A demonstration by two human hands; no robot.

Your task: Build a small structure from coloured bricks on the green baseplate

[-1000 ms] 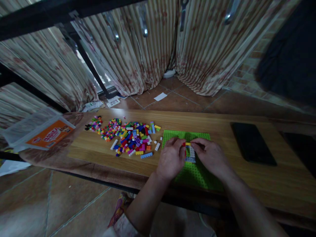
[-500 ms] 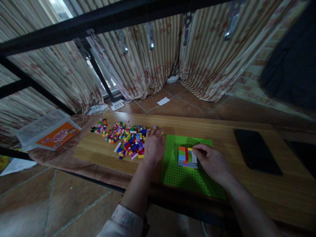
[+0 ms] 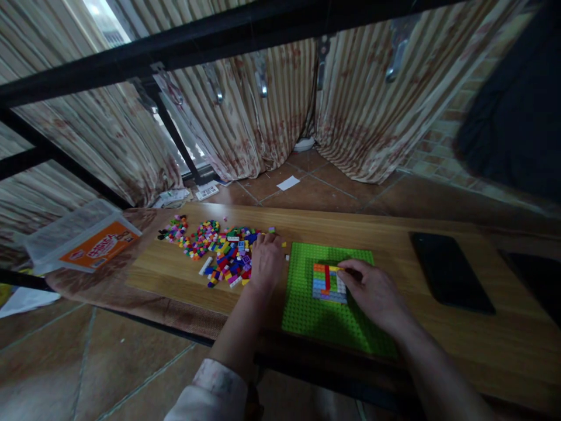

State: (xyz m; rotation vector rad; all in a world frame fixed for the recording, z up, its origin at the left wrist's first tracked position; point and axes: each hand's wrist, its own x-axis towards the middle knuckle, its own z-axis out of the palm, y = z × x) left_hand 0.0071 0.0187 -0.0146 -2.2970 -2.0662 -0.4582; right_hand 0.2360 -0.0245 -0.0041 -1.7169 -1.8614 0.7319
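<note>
My left hand [image 3: 267, 260] reaches over the right edge of a pile of loose toy bricks [image 3: 230, 254], fingers apart and bent down among them. Its fingertips are partly hidden, and no brick shows in its grasp. On the green baseplate [image 3: 302, 313] stands a small block of coloured bricks [image 3: 321, 285] in rows of orange, green, blue and grey, with a red bar across. My right hand [image 3: 372, 289] pinches a yellow brick [image 3: 333, 269] at the block's upper right corner. The palm and fingers cover part of the baseplate's right side.
A black phone-like slab [image 3: 451, 272] lies on the wooden table [image 3: 385, 231] to the right. Beyond the pile at left sits a clear plastic box [image 3: 56, 234] with an orange label. A small white brick [image 3: 287, 257] lies between the pile and baseplate.
My left hand has shifted slightly left, farther over the pile, uncovering a small white brick beside it. My right hand stays at the block's corner. The whole view has shifted a little.
</note>
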